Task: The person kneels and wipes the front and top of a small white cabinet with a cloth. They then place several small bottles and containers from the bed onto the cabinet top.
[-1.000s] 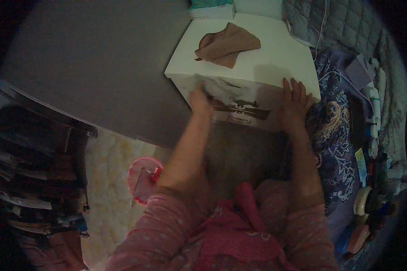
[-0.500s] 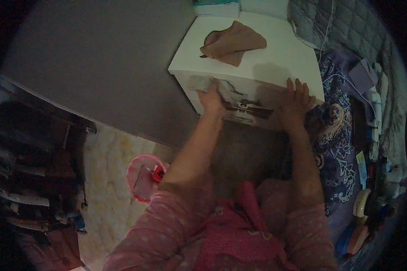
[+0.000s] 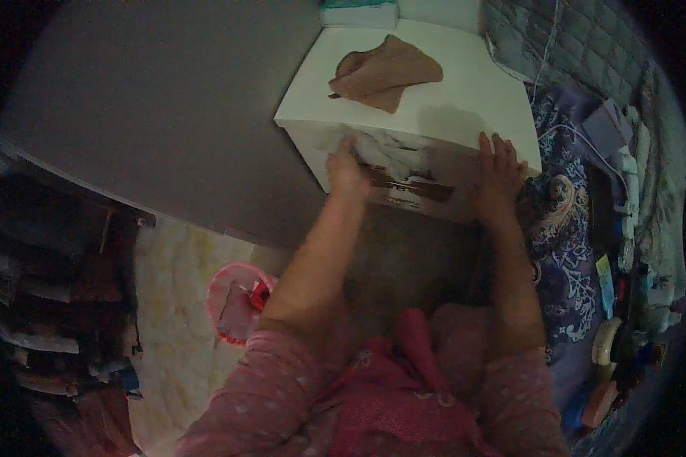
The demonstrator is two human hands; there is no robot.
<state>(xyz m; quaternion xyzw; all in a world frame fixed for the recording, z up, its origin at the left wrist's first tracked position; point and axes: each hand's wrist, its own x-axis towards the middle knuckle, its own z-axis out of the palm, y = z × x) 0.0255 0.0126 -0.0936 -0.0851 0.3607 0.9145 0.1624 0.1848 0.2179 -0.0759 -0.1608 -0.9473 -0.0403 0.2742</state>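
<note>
A white cabinet (image 3: 312, 99) stands in front of me, with a brown cloth (image 3: 392, 72) lying crumpled on its top. My left hand (image 3: 348, 171) is against the left part of the cabinet's front, thumb apart from the fingers; its fingertips are blurred. Beside it is a whitish-grey streaked patch (image 3: 396, 156), and I cannot tell whether this is a pattern or something loose. A dark gold handle strip (image 3: 415, 188) runs below the patch. My right hand (image 3: 499, 175) rests at the front's right end, fingers spread over the top edge.
A grey panel (image 3: 168, 114) rises on the left. On the floor stands a pink basket (image 3: 232, 305) with something red inside. To the right lies a dark patterned cloth (image 3: 572, 266) with several items beyond it. A box (image 3: 360, 15) sits at the cabinet's back.
My left hand has shifted slightly left and down along the cabinet front. The right hand keeps its place at the edge. The whole view has moved a little.
</note>
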